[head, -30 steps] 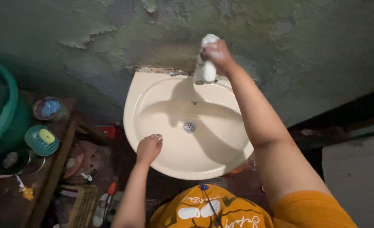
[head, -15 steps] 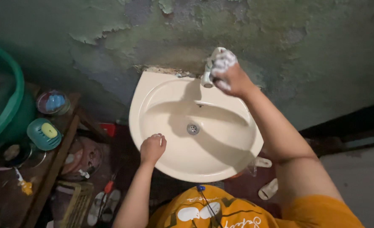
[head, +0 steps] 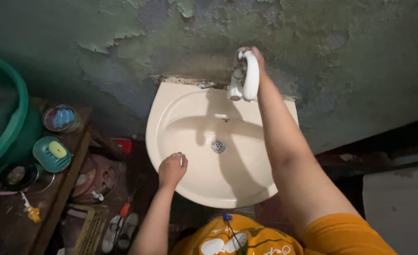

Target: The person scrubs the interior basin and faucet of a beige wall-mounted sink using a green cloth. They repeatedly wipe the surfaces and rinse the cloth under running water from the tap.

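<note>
A cream wash basin (head: 190, 189) hangs on a peeling green wall, with a drain (head: 218, 146) in its middle. A white tap (head: 247, 78) stands at the basin's back edge. My right hand (head: 252, 53) reaches over the bowl and wraps around the top of the tap from behind; the tap hides most of the fingers. My left hand (head: 172, 169) rests on the basin's near left rim with its fingers curled in. I cannot tell whether it holds anything small.
A big green tub (head: 15, 127) stands at the far left. Beside it a wooden shelf (head: 65, 193) carries a clear dish with blue soap (head: 60, 118) and a teal dish with yellow soap (head: 52, 153). Slippers (head: 119, 231) lie on the dark floor below.
My right hand has slid from the front of the tap to its top and back. The left hand has stayed on the rim. The view has shifted slightly.
</note>
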